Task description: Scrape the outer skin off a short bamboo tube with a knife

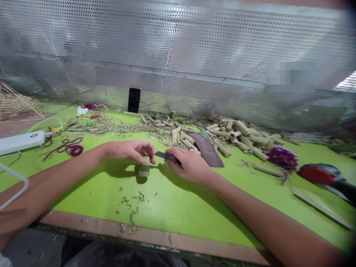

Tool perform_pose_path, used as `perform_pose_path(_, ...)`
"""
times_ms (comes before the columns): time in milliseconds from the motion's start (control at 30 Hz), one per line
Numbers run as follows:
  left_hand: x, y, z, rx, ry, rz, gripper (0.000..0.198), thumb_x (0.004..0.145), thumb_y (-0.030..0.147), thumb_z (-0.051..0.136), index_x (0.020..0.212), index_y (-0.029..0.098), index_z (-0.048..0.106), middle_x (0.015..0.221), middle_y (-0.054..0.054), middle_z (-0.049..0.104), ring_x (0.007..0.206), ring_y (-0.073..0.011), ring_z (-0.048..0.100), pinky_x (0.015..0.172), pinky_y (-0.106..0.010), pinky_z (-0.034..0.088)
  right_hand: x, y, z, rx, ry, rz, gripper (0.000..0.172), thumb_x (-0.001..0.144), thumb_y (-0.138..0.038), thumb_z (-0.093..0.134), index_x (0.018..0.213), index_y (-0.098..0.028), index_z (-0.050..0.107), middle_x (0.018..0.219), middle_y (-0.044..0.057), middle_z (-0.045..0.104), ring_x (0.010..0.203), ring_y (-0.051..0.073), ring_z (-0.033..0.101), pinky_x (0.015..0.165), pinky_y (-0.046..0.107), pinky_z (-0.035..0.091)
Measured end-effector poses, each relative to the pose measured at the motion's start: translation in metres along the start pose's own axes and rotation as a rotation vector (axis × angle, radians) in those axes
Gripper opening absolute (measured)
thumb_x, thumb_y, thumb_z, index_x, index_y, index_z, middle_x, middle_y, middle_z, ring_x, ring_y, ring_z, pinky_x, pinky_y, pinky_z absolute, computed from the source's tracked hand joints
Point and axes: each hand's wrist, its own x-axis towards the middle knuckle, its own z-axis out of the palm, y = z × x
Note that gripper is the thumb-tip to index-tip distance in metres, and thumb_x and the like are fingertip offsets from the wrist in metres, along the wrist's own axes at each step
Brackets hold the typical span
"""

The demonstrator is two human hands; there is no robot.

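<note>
My left hand point(130, 150) pinches the top of a short bamboo tube piece point(144, 167) that stands upright on the green table mat point(172, 200). My right hand point(189, 163) is closed round a small dark knife point(164, 155), its blade pointing left toward the top of the tube. The blade tip is close to my left fingers. Thin green shavings point(130, 204) lie on the mat in front of the tube.
A heap of cut bamboo tubes point(233, 135) lies behind my right hand, beside a dark flat sheet point(208, 148). Purple cord point(69, 147) and a white device point(20, 141) are at left; a purple bundle point(282, 158) and a red tool point(322, 174) at right. A black phone point(134, 100) leans on the perforated metal screen point(194, 55).
</note>
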Motion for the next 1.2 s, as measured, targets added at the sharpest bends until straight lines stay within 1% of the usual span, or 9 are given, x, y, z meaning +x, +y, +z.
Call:
perform_pose_path(100, 0.001, -0.001, 0.001, -0.125, -0.02, 0.01, 0.04, 0.073, 0.013, 0.076, 0.109, 0.022, 0.06, 0.114, -0.005, 0.066, 0.118, -0.0212, 0.06, 0.105, -0.041, 0.044, 0.0, 0.001, 0.001, -0.009, -0.001, -0.005, 0.022, 0.098, -0.031, 0.05, 0.113, -0.018, 0.059, 0.096, 0.008, 0.075, 0.069, 0.021, 0.066, 0.058, 0.03, 0.034)
perform_pose_path(200, 0.001, -0.001, 0.003, -0.126, -0.022, 0.013, 0.039, 0.071, 0.013, 0.075, 0.107, 0.022, 0.062, 0.114, -0.005, 0.066, 0.116, -0.0212, 0.061, 0.103, -0.04, 0.046, -0.001, 0.001, 0.001, -0.01, 0.006, -0.004, 0.021, 0.098, -0.031, 0.051, 0.113, -0.018, 0.06, 0.096, 0.008, 0.076, 0.069, 0.021, 0.066, 0.058, 0.03, 0.034)
perform_pose_path(300, 0.003, -0.001, 0.005, 0.036, 0.015, -0.003, 0.029, 0.08, 0.02, 0.073, 0.107, 0.022, 0.062, 0.115, -0.007, 0.067, 0.11, -0.0206, 0.062, 0.097, -0.039, 0.048, -0.001, 0.001, 0.001, -0.006, 0.021, -0.004, 0.021, 0.098, -0.031, 0.051, 0.112, -0.019, 0.06, 0.095, 0.007, 0.075, 0.067, 0.02, 0.065, 0.057, 0.03, 0.034)
perform_pose_path(400, 0.007, -0.004, 0.007, 0.257, 0.148, 0.0, 0.018, 0.089, 0.029, 0.069, 0.103, 0.02, 0.063, 0.106, -0.007, 0.068, 0.096, -0.0185, 0.064, 0.088, -0.037, 0.05, -0.001, 0.001, 0.0, -0.013, 0.055, -0.012, 0.02, 0.098, -0.032, 0.052, 0.11, -0.019, 0.061, 0.093, 0.007, 0.075, 0.065, 0.019, 0.064, 0.056, 0.029, 0.035)
perform_pose_path(600, 0.013, -0.011, 0.008, 0.529, 0.314, 0.015, 0.02, 0.095, 0.035, 0.06, 0.106, 0.019, 0.062, 0.101, -0.008, 0.068, 0.09, -0.0189, 0.065, 0.082, -0.034, 0.051, -0.001, -0.001, -0.005, -0.001, 0.183, -0.034, 0.022, 0.1, -0.034, 0.048, 0.11, -0.017, 0.06, 0.089, 0.009, 0.074, 0.062, 0.017, 0.062, 0.054, 0.028, 0.037)
perform_pose_path(733, 0.015, -0.013, 0.01, 0.685, 0.383, 0.026, 0.023, 0.098, 0.038, 0.054, 0.103, 0.019, 0.066, 0.09, -0.005, 0.068, 0.079, -0.018, 0.061, 0.072, -0.03, 0.045, -0.002, -0.007, -0.003, 0.006, 0.136, -0.061, 0.023, 0.101, -0.035, 0.048, 0.11, -0.017, 0.061, 0.087, 0.007, 0.074, 0.059, 0.016, 0.06, 0.053, 0.027, 0.036)
perform_pose_path(900, 0.021, -0.018, 0.014, 0.761, 0.441, 0.059, 0.032, 0.1, 0.04, 0.046, 0.087, 0.018, 0.064, 0.075, -0.002, 0.062, 0.071, -0.017, 0.055, 0.065, -0.028, 0.036, 0.001, -0.016, -0.002, 0.0, 0.008, -0.072, 0.024, 0.101, -0.033, 0.049, 0.113, -0.017, 0.062, 0.087, 0.007, 0.073, 0.061, 0.016, 0.06, 0.054, 0.027, 0.033)
perform_pose_path(1067, 0.025, -0.022, 0.014, 0.799, 0.455, 0.084, 0.032, 0.095, 0.039, 0.049, 0.074, 0.017, 0.06, 0.067, 0.0, 0.057, 0.065, -0.0152, 0.05, 0.062, -0.027, 0.032, 0.003, -0.024, -0.005, -0.01, -0.098, -0.048, 0.024, 0.098, -0.031, 0.051, 0.115, -0.018, 0.064, 0.093, 0.007, 0.074, 0.064, 0.017, 0.061, 0.056, 0.028, 0.032)
perform_pose_path(1200, 0.026, -0.022, 0.013, 0.802, 0.445, 0.084, 0.032, 0.091, 0.039, 0.054, 0.068, 0.016, 0.058, 0.07, -0.001, 0.059, 0.07, -0.016, 0.053, 0.065, -0.027, 0.035, 0.004, -0.029, -0.005, 0.004, -0.126, -0.082, 0.026, 0.097, -0.029, 0.05, 0.116, -0.019, 0.064, 0.093, 0.007, 0.074, 0.067, 0.017, 0.063, 0.058, 0.029, 0.033)
